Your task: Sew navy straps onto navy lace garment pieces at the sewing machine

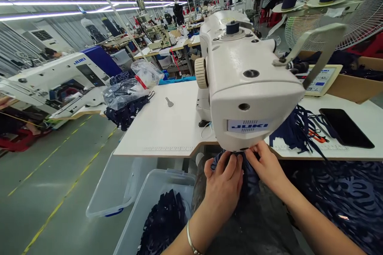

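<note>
A white sewing machine (257, 67) stands right in front of me, its head hiding the needle area. Dark blue patterned fabric (251, 179) hangs from under the head toward my lap. My left hand (224, 183) has its fingers bent over this fabric, gripping it just below the machine. Close by on the right, my right hand (265, 163) pinches at the fabric's edge under the head, its fingertips partly hidden. On the table to the right lie dark blue fabric strips (291, 129).
A black phone (345, 127), orange-handled snippers (317, 135) and a control panel (321, 79) are on the right. A small metal piece (169, 102) and bagged fabric (127, 95) lie left. Below stands a plastic bin (128, 227) with dark pieces. A fan (356, 12) is behind.
</note>
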Action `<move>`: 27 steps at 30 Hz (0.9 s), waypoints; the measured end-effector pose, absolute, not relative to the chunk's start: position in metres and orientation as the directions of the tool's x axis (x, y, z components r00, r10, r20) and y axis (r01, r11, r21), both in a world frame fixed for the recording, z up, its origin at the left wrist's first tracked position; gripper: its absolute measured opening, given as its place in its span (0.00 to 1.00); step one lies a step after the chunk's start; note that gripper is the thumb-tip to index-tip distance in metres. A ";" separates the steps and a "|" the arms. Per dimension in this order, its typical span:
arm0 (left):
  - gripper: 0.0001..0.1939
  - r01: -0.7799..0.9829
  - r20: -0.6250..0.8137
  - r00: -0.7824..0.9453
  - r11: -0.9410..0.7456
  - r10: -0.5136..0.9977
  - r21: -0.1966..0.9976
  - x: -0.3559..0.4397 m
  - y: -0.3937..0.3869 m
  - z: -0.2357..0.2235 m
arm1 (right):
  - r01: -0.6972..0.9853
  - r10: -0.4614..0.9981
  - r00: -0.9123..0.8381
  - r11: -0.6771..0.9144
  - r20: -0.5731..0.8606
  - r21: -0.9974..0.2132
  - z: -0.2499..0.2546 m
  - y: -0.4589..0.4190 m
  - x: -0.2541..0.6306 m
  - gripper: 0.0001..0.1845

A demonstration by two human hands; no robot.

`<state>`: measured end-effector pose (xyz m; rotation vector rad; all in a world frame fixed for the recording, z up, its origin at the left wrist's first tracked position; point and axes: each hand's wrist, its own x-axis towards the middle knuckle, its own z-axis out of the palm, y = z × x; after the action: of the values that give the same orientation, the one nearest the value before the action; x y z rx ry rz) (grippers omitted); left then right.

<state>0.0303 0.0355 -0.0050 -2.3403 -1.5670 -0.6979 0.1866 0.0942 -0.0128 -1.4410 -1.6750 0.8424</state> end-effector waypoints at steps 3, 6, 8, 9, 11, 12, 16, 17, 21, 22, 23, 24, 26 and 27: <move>0.18 0.916 0.513 0.310 -0.396 0.800 0.064 0.030 0.036 -0.006 | 0.501 0.989 -0.072 0.146 0.128 -0.853 -0.014 0.094 0.187 0.10; 0.18 0.917 0.513 0.311 -0.395 0.800 0.059 0.029 0.037 -0.006 | 0.507 0.989 -0.067 0.150 0.135 -0.849 -0.017 0.093 0.187 0.10; 0.17 0.912 0.512 0.315 -0.405 0.799 0.070 0.029 0.037 -0.007 | 0.508 0.989 -0.066 0.150 0.135 -0.848 -0.018 0.093 0.188 0.10; 0.17 0.909 0.512 0.314 -0.409 0.800 0.081 0.029 0.037 -0.007 | 0.509 0.989 -0.066 0.149 0.134 -0.848 -0.019 0.093 0.188 0.10; 0.17 0.904 0.510 0.312 -0.415 0.802 0.100 0.028 0.037 -0.006 | 0.508 0.989 -0.068 0.148 0.132 -0.848 -0.019 0.093 0.189 0.11; 0.17 0.904 0.507 0.310 -0.415 0.804 0.105 0.028 0.037 -0.006 | 0.507 0.989 -0.069 0.148 0.131 -0.849 -0.020 0.092 0.189 0.11; 0.18 0.909 0.485 0.314 -0.406 0.816 0.095 0.027 0.037 -0.005 | 0.516 0.991 -0.077 0.135 0.111 -0.846 -0.019 0.092 0.190 0.11; 0.18 0.909 0.482 0.316 -0.406 0.817 0.092 0.027 0.037 -0.005 | 0.518 0.991 -0.078 0.135 0.111 -0.845 -0.018 0.092 0.190 0.11; 0.18 0.903 0.538 0.341 -0.428 0.771 0.040 0.024 0.039 -0.006 | 0.492 0.981 -0.109 0.191 0.157 -0.849 -0.017 0.093 0.187 0.09; 0.17 0.894 0.558 0.361 -0.448 0.747 0.022 0.022 0.040 -0.006 | 0.484 0.978 -0.116 0.206 0.171 -0.850 -0.017 0.094 0.187 0.08; 0.17 0.882 0.575 0.383 -0.472 0.723 0.007 0.021 0.042 -0.007 | 0.479 0.976 -0.121 0.217 0.180 -0.851 -0.017 0.095 0.186 0.08; 0.17 0.869 0.587 0.402 -0.494 0.702 -0.005 0.020 0.044 -0.007 | 0.474 0.975 -0.124 0.224 0.187 -0.852 -0.018 0.097 0.186 0.08; 0.16 0.855 0.601 0.427 -0.518 0.675 -0.026 0.018 0.047 -0.006 | 0.460 0.972 -0.136 0.235 0.194 -0.856 -0.019 0.099 0.189 0.09; 0.16 0.854 0.608 0.431 -0.519 0.667 -0.037 0.017 0.048 -0.005 | 0.451 0.969 -0.154 0.242 0.192 -0.859 -0.020 0.099 0.192 0.11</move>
<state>0.0169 0.0485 -0.0052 -2.3496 -1.3032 -0.7694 0.1922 0.0992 -0.0196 -1.3187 -1.7370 0.8399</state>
